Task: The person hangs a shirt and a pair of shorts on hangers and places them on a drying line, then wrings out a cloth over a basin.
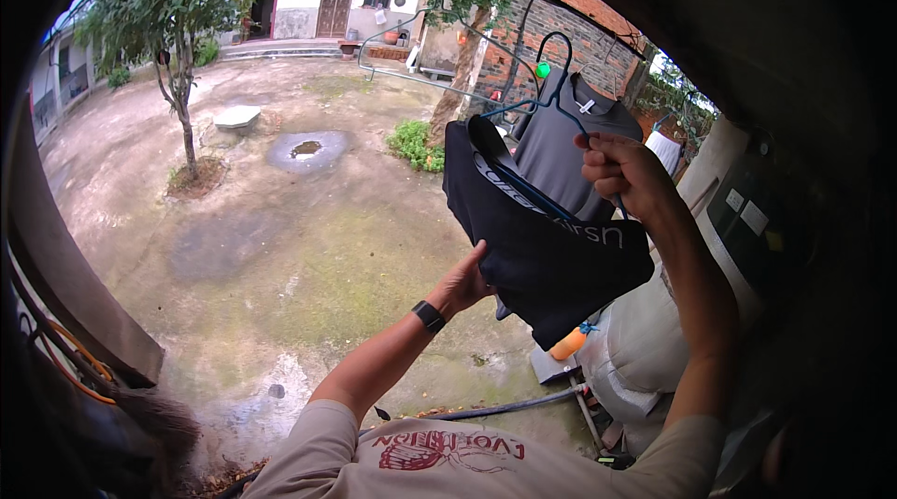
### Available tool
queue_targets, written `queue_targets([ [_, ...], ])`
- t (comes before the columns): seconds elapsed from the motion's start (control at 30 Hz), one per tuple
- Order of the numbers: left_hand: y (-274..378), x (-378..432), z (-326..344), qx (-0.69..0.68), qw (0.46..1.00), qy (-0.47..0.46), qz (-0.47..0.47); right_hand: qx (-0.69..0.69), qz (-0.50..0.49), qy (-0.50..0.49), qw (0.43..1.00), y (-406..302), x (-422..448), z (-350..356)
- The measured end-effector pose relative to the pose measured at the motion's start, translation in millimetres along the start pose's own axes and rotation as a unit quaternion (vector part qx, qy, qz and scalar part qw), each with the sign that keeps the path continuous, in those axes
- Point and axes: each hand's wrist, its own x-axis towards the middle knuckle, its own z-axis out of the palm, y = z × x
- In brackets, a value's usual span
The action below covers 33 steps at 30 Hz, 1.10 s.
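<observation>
My right hand (613, 169) grips the blue clothes hanger (557, 89) near its right shoulder, with the hook pointing up. A dark garment (560, 268) with printed lettering along its band hangs on that hanger, its upper opening tilted towards me. At the garment's lower left edge is my left hand (466, 282), its thumb in front and its other fingers hidden behind the cloth. Whether those fingers pinch the cloth cannot be seen. Behind the hanger hangs a grey shirt (560, 148). An empty wire hanger (448, 78) hangs farther left.
A light-coloured wrapped bulky object (631, 338) stands at the lower right, beside an orange object (567, 343) and a dark pipe (511, 406). A pillar (77, 275) is at the left. A tree (183, 106) and a brick wall (574, 36) stand beyond.
</observation>
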Motion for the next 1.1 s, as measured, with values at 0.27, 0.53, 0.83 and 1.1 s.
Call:
queue_targets([
  [0.27, -13, -26, -35, 0.033, 0.992, 0.114, -0.036, 0.037, 0.019, 0.075, 0.996, 1, -7, -20],
  [0.53, -4, -180, -178, -0.077, 0.955, 0.260, -0.123, 0.017, -0.011, 0.083, 0.996, 4, -10, -47],
  [0.83, -46, -361, -224, -0.149, 0.860, 0.488, -0.008, 0.007, -0.143, 0.115, 0.983, -35, 104, -72],
  [1.1, -83, -422, -220, -0.207, 0.802, 0.559, 0.033, -0.035, -0.219, 0.108, 0.969, -81, 210, -38],
])
